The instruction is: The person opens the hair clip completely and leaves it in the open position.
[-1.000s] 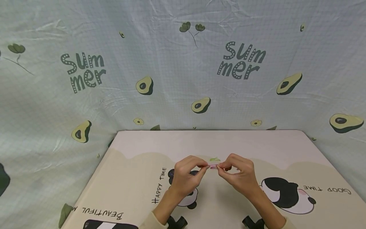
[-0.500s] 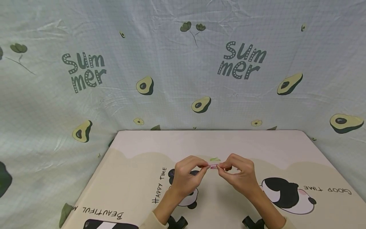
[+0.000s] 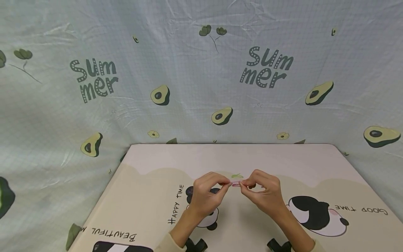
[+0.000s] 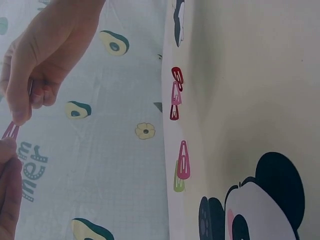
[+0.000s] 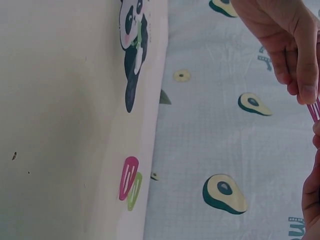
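Note:
A pink snap hair clip (image 4: 11, 131) is held up between my two hands above the table. My left hand (image 3: 206, 192) pinches one end of it between thumb and fingers. At its other end, the thumb and fingertips of my right hand (image 3: 263, 192) pinch it. The fingertips cover both ends, and only the slotted middle of the clip shows in the wrist views. On the table lie a magenta snap hair clip (image 5: 129, 178) and, partly beneath it, a green one (image 5: 134, 192). In the left wrist view, a pink clip (image 4: 176, 93) lies among red clips (image 4: 177, 74).
The light table top (image 3: 151, 199) is printed with pandas and lettering. Past its far edge hangs a pale cloth (image 3: 189, 70) with avocados and "summer" words. Dark straps (image 3: 196, 245) sit by both wrists, near light sleeves (image 3: 169, 243).
Both hands keep their place and their pinch on the pink hair clip. The head view has shifted very slightly.

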The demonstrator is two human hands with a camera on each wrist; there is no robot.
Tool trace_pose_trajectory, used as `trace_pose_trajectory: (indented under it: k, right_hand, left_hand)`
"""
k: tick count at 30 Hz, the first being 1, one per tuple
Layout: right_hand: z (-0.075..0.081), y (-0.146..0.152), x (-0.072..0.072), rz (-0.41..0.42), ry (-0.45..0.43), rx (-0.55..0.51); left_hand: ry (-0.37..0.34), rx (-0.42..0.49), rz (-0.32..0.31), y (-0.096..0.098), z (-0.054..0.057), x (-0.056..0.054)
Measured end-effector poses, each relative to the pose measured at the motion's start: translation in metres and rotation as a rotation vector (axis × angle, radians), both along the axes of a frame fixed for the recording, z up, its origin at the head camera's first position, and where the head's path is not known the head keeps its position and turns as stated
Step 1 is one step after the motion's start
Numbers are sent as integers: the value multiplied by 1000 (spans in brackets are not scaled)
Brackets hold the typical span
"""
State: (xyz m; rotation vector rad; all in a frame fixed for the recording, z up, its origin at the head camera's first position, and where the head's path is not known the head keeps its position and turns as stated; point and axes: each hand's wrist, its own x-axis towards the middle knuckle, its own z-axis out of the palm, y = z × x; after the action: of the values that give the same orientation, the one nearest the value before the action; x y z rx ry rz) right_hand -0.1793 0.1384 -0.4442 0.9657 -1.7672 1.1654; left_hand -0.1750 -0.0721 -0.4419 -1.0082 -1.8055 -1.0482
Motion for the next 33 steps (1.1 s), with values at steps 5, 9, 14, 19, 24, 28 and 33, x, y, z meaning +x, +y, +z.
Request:
trace_pose_trajectory:
  k: [5,9,14,19,24,28,33]
  right_hand:
    - [0,0,0,3,-3,-3]
    - [-1,0,0,5,-1,-3]
    - [-1,0,-1,11,1,-5]
    - [-1,-1,-2,19,8,-12]
    - [-1,-1,-2,20,15,-18]
    - [-1,-1,-2,18,16,-20]
    - [-1,-1,-1,20,14,-22]
  left_hand:
    - [-7,1,6,1,-1,0]
    - [-8,3,13,1,-1,0]
    - [-8,4,18,1,-1,0]
    - [-10,1,11,0,-1,1]
    - [-9,0,6,0,-1,0]
    - [-7,-4,7,0,-1,0]
    - [-3,-2,15,1,-1,0]
